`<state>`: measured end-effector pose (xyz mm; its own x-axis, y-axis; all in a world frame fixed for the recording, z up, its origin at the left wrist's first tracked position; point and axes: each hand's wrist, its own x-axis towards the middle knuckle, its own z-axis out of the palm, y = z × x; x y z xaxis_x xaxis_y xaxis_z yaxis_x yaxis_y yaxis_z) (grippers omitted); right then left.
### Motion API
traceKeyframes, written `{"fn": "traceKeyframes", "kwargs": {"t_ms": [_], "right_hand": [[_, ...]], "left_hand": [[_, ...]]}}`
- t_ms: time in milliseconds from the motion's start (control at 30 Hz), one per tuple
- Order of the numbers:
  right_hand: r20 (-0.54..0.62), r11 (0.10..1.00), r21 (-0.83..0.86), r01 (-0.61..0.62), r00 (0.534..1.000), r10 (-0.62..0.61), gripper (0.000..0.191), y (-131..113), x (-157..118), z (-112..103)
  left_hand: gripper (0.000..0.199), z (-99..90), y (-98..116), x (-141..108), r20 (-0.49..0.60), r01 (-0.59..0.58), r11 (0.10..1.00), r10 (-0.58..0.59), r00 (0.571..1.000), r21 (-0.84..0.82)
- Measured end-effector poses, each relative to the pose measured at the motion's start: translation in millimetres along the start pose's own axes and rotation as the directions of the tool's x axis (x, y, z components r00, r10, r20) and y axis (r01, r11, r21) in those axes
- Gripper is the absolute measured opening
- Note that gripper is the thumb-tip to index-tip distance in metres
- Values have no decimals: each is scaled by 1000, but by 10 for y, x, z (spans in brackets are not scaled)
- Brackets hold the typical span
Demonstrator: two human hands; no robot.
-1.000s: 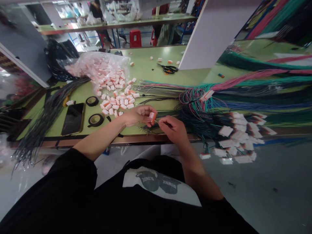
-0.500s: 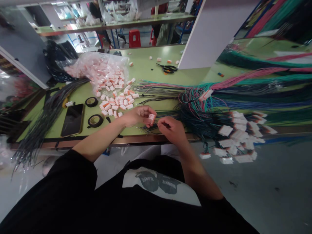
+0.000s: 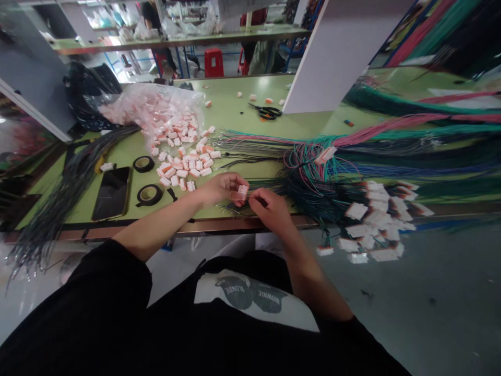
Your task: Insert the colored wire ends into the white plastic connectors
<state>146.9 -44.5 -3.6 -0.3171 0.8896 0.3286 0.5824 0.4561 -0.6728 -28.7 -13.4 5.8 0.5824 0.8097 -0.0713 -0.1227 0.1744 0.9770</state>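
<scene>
Between the fingers of my left hand (image 3: pixel 224 189) is a small white-and-orange connector housing (image 3: pixel 242 192). My right hand (image 3: pixel 270 207) is just right of it, thumb and fingers pinched together; what they hold, if anything, is too small to make out. Dark green wires (image 3: pixel 270 184) run along the table behind both hands, their ends near the housing. A heap of loose connector housings (image 3: pixel 186 166) lies beyond my left forearm. On the right, a bunch of wired connector housings (image 3: pixel 378 219) hangs over the table's front edge.
A clear bag of housings (image 3: pixel 151 107) stands behind the heap. Two tape rolls (image 3: pixel 149 195) and a phone (image 3: pixel 111 193) lie to the left, beside grey wires (image 3: pixel 74 183). Black scissors (image 3: pixel 268 111) rest near a white panel (image 3: pixel 332 57). Pink wires (image 3: pixel 376 129) stretch rightward.
The whole view has shifted slightly, with things on the table appearing a little further left. My left hand still holds the housing, and my right hand stays pinched close to it.
</scene>
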Motion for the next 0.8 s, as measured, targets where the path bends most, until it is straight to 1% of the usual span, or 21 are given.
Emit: {"fn": "traceKeyframes", "kwargs": {"t_ms": [100, 200, 267, 300, 367, 400, 433, 467, 500, 533, 567, 600, 667, 733, 800], "right_hand": [[14, 997, -71, 9, 1000, -8, 15, -13, -6, 30], [48, 987, -162, 20, 999, -13, 18, -26, -27, 87], [84, 979, -202, 29, 996, -12, 21, -19, -37, 82], [132, 980, -194, 46, 991, -20, 22, -6, -36, 54], [262, 988, -128, 91, 964, -55, 22, 39, -16, -56], [289, 989, -106, 102, 955, -68, 21, 68, 5, -130], [276, 988, -118, 100, 959, -64, 20, 100, 31, -206], [220, 981, -180, 77, 975, -36, 21, 129, 60, -276], [142, 958, -284, 33, 990, 8, 23, 154, 91, -332], [70, 914, -405, -19, 996, 52, 25, 171, 121, -370], [34, 853, -519, -56, 996, 86, 27, 180, 147, -387], [40, 786, -615, -64, 993, 112, 28, 181, 168, -385], [102, 677, -736, -19, 985, 138, 29, 168, 192, -346], [159, 617, -786, 47, 979, 127, 29, 153, 197, -301], [200, 586, -804, 98, 973, 112, 29, 147, 194, -288]], "left_hand": [[39, 4, -16, -1, 3, 1, 1000, -1, 1000, 19], [37, -3, -41, 3, 19, 19, 999, -20, 1000, 45], [37, -10, -47, 0, 30, 34, 998, -36, 999, 59], [36, -12, -43, -5, 42, 46, 997, -49, 998, 67], [35, -12, -28, -20, 95, 80, 993, -88, 992, 90], [35, -8, -18, -30, 129, 98, 989, -112, 985, 107], [34, -1, -8, -41, 162, 116, 985, -136, 977, 127], [33, 10, 0, -52, 193, 132, 980, -160, 968, 149], [31, 22, 5, -63, 221, 144, 974, -181, 958, 173], [29, 37, 8, -73, 244, 153, 969, -200, 949, 196], [27, 51, 8, -83, 264, 157, 962, -214, 940, 221], [26, 65, 6, -92, 281, 151, 957, -221, 934, 248], [23, 87, 1, -109, 300, 110, 947, -204, 932, 303], [22, 98, -3, -122, 303, 54, 933, -169, 938, 355], [21, 102, 0, -134, 299, 10, 922, -136, 945, 388]]}}
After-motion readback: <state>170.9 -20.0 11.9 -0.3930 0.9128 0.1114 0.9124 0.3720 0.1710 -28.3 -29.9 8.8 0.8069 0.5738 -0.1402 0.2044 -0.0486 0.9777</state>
